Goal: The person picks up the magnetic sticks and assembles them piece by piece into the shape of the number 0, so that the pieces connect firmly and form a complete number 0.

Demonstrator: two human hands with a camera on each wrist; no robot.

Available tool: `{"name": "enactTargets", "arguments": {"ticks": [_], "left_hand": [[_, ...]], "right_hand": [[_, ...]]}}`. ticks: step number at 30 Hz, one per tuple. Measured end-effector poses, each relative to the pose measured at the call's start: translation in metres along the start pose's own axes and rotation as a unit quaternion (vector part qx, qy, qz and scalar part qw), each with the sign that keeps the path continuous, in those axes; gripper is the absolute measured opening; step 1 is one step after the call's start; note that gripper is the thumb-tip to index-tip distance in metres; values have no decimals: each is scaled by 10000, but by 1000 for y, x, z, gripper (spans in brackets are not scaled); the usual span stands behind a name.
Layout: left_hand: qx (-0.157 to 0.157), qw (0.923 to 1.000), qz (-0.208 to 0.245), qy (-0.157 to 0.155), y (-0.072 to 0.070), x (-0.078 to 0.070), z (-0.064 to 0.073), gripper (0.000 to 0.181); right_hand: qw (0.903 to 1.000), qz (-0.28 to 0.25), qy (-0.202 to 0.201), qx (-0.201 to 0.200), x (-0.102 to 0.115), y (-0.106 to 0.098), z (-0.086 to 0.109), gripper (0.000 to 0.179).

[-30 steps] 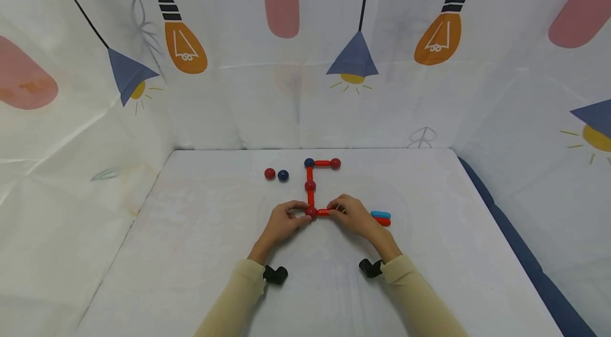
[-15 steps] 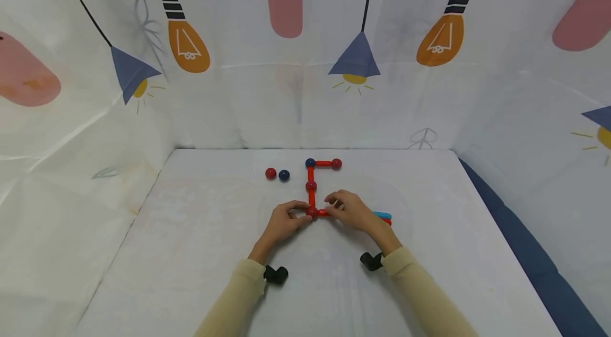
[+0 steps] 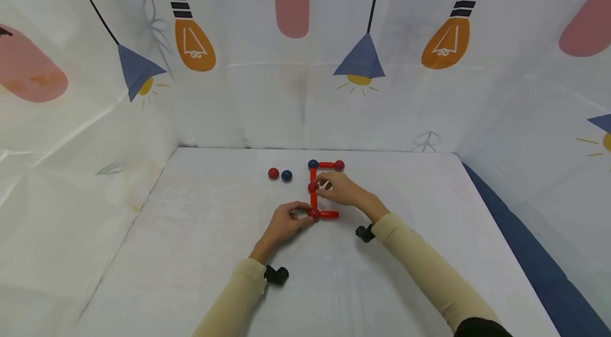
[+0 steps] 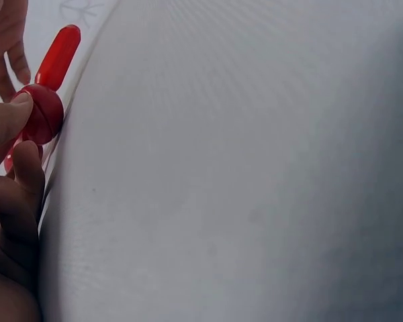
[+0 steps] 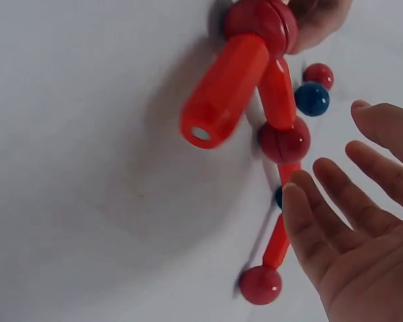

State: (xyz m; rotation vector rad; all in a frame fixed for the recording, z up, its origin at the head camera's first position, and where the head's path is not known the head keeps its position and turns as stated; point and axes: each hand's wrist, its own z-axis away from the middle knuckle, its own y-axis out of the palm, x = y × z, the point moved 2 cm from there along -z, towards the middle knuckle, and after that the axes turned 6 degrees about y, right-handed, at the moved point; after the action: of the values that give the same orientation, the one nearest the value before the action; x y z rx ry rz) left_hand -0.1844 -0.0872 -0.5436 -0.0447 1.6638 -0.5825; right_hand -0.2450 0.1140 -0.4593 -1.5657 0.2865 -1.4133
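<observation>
On a white table (image 3: 191, 284), the left hand (image 3: 281, 224) pinches the near red ball (image 3: 314, 213) of a frame (image 3: 313, 199) of joined rods and balls; the right hand (image 3: 345, 189), fingers apart, is beside its middle ball (image 5: 285, 139). Two loose balls (image 3: 286, 175) lie left.

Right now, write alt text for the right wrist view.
A right hand, palm showing, is beside joined balls and red rods. At the top edge, the left hand holds a red ball; a loose red ball and loose blue ball lie nearby.
</observation>
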Motion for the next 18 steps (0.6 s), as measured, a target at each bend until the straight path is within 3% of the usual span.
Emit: {"name": "enactTargets", "arguments": {"ticks": [4, 10, 18], "left_hand": [[39, 10000, 36, -56, 0, -1, 0, 30], [55, 9999, 116, -68, -3, -1, 1, 30], [30, 10000, 83, -30, -6, 0, -1, 29]], "right_hand": [[9999, -160, 12, -6, 1, -5, -16, 34], [9993, -97, 342, 120, 1, -5, -44, 43], [9995, -237, 199, 17, -5, 7, -78, 42]]}}
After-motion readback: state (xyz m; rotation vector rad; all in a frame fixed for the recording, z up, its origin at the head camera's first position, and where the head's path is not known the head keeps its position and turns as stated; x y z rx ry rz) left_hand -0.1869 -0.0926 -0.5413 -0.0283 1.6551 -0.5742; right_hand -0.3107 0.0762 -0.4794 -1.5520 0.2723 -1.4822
